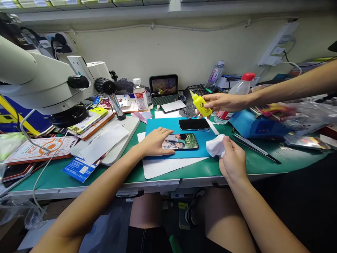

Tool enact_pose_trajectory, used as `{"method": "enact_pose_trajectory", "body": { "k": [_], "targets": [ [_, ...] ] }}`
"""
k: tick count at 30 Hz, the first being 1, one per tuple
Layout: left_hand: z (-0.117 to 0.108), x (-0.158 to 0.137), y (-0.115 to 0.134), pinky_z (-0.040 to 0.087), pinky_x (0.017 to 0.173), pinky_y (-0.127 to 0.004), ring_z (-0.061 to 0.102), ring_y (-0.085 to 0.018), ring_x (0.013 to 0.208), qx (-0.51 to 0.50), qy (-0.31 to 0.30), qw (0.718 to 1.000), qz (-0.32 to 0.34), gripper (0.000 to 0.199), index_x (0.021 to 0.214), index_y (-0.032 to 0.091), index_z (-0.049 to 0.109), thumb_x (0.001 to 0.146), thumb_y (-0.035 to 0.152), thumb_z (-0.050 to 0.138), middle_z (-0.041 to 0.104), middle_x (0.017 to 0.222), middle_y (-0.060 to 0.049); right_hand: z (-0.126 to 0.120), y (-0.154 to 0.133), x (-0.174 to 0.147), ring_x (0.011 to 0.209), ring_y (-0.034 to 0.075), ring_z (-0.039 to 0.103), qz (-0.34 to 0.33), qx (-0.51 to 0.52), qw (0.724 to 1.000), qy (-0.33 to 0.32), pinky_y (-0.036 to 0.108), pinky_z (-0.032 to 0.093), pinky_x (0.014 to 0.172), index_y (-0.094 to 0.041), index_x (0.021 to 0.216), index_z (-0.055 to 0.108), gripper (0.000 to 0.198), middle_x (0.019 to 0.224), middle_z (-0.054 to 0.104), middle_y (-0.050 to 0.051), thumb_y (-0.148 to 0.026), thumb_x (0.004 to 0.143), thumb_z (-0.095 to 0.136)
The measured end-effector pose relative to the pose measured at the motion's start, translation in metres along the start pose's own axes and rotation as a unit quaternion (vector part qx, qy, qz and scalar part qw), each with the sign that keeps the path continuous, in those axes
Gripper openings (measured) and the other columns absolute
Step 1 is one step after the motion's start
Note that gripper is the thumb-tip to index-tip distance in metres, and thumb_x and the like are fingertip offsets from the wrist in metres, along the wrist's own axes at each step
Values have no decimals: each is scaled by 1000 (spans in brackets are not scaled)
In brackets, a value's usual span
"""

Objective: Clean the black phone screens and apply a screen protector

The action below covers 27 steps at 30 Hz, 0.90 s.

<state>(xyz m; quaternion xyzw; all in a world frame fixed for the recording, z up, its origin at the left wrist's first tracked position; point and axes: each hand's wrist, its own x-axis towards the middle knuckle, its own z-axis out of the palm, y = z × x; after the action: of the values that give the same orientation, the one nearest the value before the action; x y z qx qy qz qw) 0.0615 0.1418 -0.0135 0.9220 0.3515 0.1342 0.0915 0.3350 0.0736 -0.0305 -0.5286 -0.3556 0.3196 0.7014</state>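
Note:
A smartphone (187,141) with a lit picture on its screen lies flat on a blue mat (155,125). My left hand (156,142) holds its left end, with the thumb along the near edge and the fingers along the far edge. My right hand (233,156) pinches a crumpled white wipe (215,146) just right of the phone, apart from it. A second phone (194,124) with a dark screen lies behind the first. Above that phone, another person's hand (217,102) holds a yellow squeeze bottle (202,105) with a pointed nozzle, tilted up to the left.
A microscope (39,80) overhangs the left side, its base (129,128) under loose paper. Behind the mat stand a small screen (163,85) and a labelled bottle (140,95). Tweezers (256,148) and a red-capped bottle (240,86) are at the right. White paper (168,167) sticks out below the mat.

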Motion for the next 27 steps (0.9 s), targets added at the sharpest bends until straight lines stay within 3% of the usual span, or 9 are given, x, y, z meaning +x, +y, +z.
{"method": "enact_pose_trajectory", "body": {
  "k": [4,8,14,27],
  "targets": [
    [5,24,21,47,103,-48,56,-35,122,13,-13,1000,3,78,149,12,42,84,49,66,61,138,-16,0,2,-1,60,12,49,1,9,1000,1,26,43,55,-17,70,64,61,65,55,0,-74,57,83],
    [6,37,30,50,99,-45,58,-34,116,17,-18,1000,1,70,142,12,49,80,42,66,67,127,-15,-2,5,-1,61,11,47,-4,7,1000,-10,25,41,55,-17,67,62,59,64,52,-1,-72,61,82],
    [6,38,25,52,96,-45,59,-34,116,15,-16,1000,1,67,138,15,51,79,44,67,69,121,-14,-5,9,1,61,12,47,-12,-4,1000,-28,25,39,55,-18,67,60,54,65,52,-1,-69,70,78],
    [6,38,24,53,97,-44,59,-34,119,5,-16,1000,-10,72,139,15,49,78,47,69,67,124,-14,-6,9,1,62,12,48,-1,-5,999,-34,24,41,56,-17,69,63,54,66,54,-1,-68,69,79]
  ]
}}
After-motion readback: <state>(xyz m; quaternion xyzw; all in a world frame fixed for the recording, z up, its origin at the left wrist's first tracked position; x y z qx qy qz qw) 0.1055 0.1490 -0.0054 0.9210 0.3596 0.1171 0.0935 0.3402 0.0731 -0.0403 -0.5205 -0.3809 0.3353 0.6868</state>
